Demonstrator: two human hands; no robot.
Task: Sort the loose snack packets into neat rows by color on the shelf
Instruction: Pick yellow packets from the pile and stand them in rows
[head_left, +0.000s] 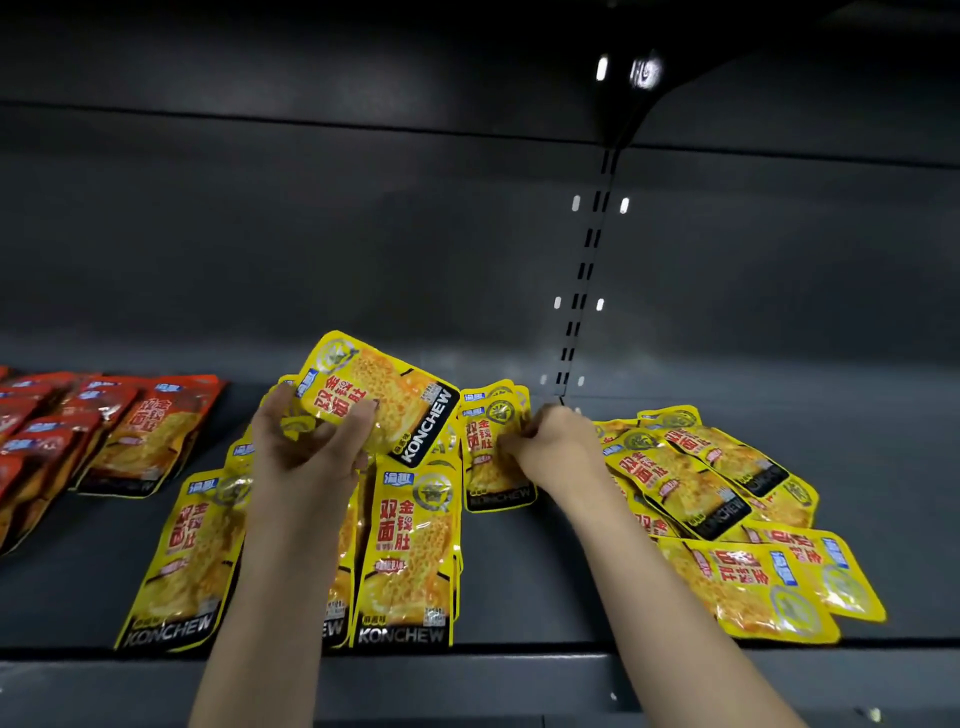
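Note:
My left hand (306, 441) grips a yellow snack packet (387, 392) and holds it tilted above the shelf. Below it lie yellow packets in rows, one (410, 556) upright in front and another (182, 556) to its left. My right hand (550, 447) pinches the right edge of a small stack of yellow packets (488, 441) lying at the back of the shelf. A loose heap of yellow packets (717, 499) sprawls to the right of that hand. Red packets (140, 431) lie in rows at the far left.
The dark grey shelf (519, 571) has a front lip (467, 670) just beyond my forearms. A slotted upright (582, 291) runs up the back panel on the right. Bare shelf shows between the red and yellow packets and right of the heap.

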